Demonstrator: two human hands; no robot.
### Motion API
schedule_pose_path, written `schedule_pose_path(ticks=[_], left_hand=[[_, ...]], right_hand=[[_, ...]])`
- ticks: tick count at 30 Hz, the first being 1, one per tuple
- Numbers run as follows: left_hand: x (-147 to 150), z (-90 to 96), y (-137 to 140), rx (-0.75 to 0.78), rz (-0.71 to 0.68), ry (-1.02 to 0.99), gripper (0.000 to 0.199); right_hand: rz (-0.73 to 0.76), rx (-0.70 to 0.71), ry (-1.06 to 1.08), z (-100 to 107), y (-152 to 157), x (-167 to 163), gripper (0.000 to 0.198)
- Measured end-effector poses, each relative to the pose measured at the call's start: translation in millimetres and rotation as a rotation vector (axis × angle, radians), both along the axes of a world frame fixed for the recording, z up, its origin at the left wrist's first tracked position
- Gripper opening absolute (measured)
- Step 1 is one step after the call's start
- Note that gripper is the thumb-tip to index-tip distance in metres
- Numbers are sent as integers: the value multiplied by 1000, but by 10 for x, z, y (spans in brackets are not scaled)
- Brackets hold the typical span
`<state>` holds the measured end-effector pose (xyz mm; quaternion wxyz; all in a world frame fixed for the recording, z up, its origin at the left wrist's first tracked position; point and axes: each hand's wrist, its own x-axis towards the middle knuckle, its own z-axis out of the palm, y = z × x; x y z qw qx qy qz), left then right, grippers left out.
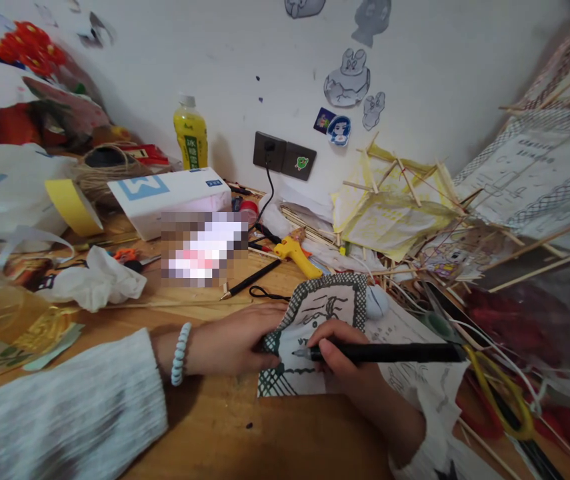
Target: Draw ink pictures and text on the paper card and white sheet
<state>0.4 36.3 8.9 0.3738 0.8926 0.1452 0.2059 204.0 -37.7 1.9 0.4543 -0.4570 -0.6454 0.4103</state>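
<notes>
My right hand (347, 363) is closed around a black pen (399, 352), gripped close to its grey tip, which points left over a drawn sheet. That sheet of paper (295, 380) has dark green crosshatched borders and drawn lines, and its far part curves upward. My left hand (239, 340) holds the sheet's left edge, the thumb at the near side and the other fingers partly hidden behind the paper. A light blue bead bracelet (181, 353) circles the left wrist. Under and right of my right hand lies another drawn white sheet (435, 380).
A yellow glue gun (297, 257), a second pen (251, 280) and a blurred-out lit screen (207, 250) lie beyond my hands. Yellow-handled scissors (502, 393) are at right, near stick-and-paper frames (399, 213). A white box (175, 200), yellow tape (75, 207) and drink bottle (191, 137) stand at left.
</notes>
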Motion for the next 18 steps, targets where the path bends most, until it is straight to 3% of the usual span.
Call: schedule_pose_path(ticks=[3,8,14,18], left_hand=[[-12,-25,-8,-8,48,16,61],[-26,-19,-19,-4,47,49,58],[-68,-68,-33,-16,105,138,51],[-107,-145,-16,-20,128,175,52]], right_hand=[[-81,4,32,-18,0,41,16],[-112,48,10,-27,2,55,18],[-152,342,-180,-173,-28,28,35],[-211,528,-249,12,-74,30,36]])
